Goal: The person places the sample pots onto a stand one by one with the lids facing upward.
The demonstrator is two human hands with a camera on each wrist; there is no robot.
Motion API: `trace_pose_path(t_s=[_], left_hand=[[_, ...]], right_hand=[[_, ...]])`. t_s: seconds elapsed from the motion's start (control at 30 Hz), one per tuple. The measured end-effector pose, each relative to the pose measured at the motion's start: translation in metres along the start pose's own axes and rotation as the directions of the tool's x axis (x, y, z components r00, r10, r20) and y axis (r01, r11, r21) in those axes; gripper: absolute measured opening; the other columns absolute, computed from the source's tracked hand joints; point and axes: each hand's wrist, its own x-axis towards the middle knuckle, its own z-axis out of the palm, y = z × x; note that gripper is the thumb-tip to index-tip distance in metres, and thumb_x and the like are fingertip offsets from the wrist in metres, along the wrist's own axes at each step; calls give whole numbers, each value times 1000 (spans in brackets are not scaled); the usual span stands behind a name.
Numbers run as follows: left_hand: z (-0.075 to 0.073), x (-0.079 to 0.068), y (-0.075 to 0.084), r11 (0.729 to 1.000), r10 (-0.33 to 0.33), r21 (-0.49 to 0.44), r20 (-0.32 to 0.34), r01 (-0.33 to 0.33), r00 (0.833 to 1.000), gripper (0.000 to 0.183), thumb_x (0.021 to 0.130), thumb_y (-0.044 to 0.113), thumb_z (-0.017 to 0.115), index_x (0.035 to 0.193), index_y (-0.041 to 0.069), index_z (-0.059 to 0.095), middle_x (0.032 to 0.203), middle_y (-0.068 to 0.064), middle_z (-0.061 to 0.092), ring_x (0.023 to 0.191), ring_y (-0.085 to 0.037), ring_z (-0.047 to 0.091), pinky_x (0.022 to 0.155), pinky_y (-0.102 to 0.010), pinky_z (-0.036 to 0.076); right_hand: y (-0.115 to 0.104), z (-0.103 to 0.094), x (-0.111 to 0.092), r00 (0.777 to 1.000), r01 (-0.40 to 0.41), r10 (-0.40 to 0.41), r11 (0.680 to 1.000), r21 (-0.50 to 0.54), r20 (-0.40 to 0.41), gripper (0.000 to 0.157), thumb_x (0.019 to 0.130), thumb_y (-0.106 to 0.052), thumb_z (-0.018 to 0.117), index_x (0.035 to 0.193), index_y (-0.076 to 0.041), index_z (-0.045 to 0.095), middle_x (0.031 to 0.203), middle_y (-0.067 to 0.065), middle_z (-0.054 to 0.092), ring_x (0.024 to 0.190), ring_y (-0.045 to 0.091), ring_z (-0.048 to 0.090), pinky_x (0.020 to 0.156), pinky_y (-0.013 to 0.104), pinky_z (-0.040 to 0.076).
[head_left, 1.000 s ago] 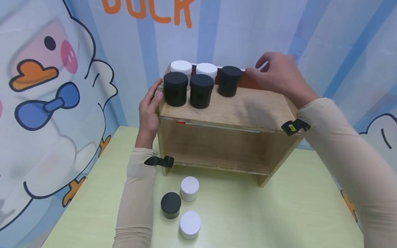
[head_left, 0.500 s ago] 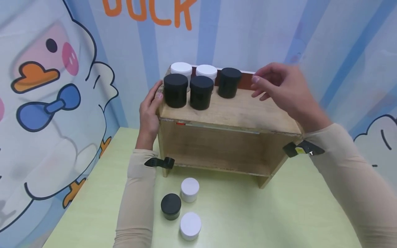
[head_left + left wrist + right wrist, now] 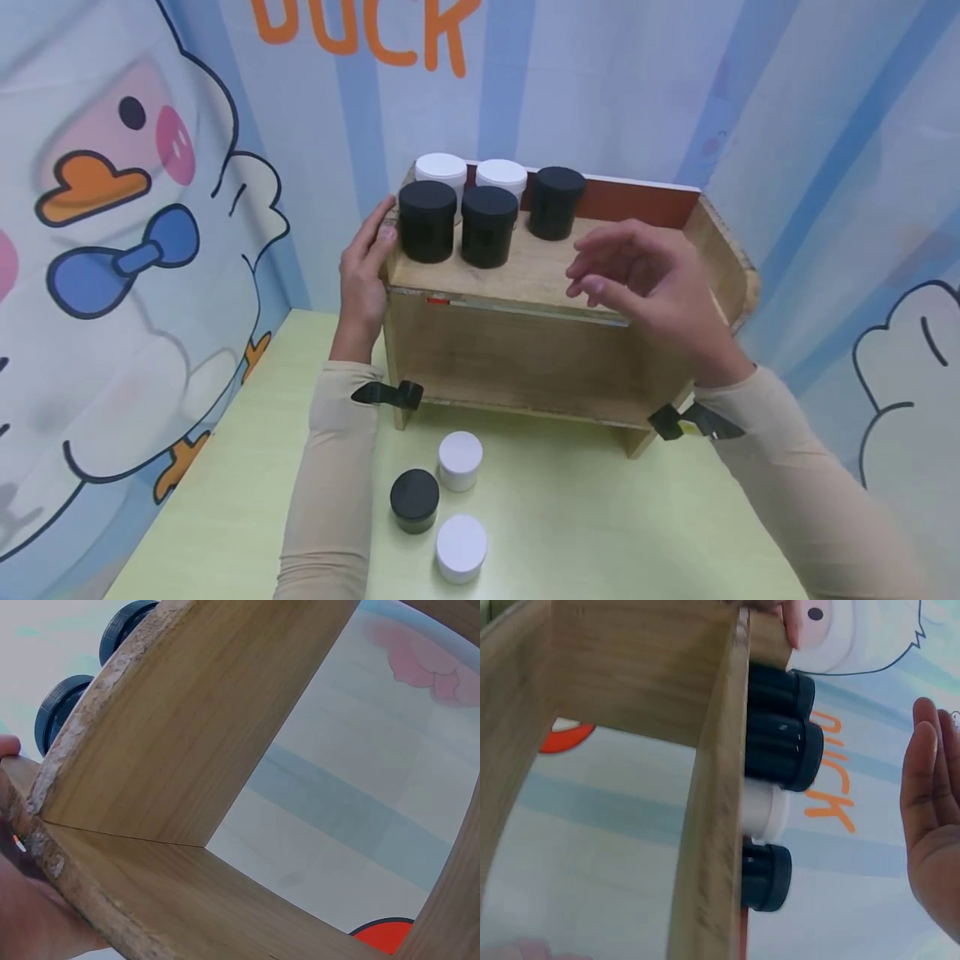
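A small wooden shelf [image 3: 525, 350] stands on the table. My left hand [image 3: 362, 279] grips its left side panel near the top, thumb over the edge. On the top board, two black jars [image 3: 427, 221] stand in front at the left, with two white jars [image 3: 441, 169] behind them. Another black jar [image 3: 555, 204] stands to their right, by the red-brown back strip. My right hand [image 3: 652, 287] hovers over the right front of the top board, fingers loosely bent, holding nothing. In the right wrist view, the right hand [image 3: 937, 810] is apart from the jars.
Before the shelf, two white jars [image 3: 461, 547] and a short black jar [image 3: 414, 500] sit on the pale green table [image 3: 600, 517]. The shelf's right side panel [image 3: 723, 258] rises above the top board. A printed duck curtain [image 3: 600, 83] hangs behind.
My right hand has left the back edge beside the right black jar and come forward and down over the shelf's front. The left hand and the jars stay where they were.
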Motion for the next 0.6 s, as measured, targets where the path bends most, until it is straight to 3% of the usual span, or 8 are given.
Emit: trace_pose_path(t_s=[0.23,0.4,0.6], left_hand=[[-1,-1,1,1000,-5,1,3,5,1000,50,104,32,39,153,24,44,162,5,39,154,-13,29,128,-41,21],[-1,-1,0,1000,-15,11,1,15,1000,49,104,32,39,153,25,44,162,6,39,154,-13,28,129,-43,20],[-1,-1,1,1000,-17,5,8,17,1000,49,105,32,39,153,26,44,162,6,39,154,-13,29,129,-42,21]], right_hand=[[20,26,-26,999,35,-36,999,40,30,34,82,11,72,116,8,65,100,2,74,87,12,72,77,23,61],[39,48,-40,993,33,-32,999,-2,117,40,78,10,78,116,3,67,102,9,73,90,10,71,75,24,60],[61,71,-51,981,45,-38,999,-29,190,44,76,5,82,117,-1,67,105,13,74,92,18,71,74,28,61]])
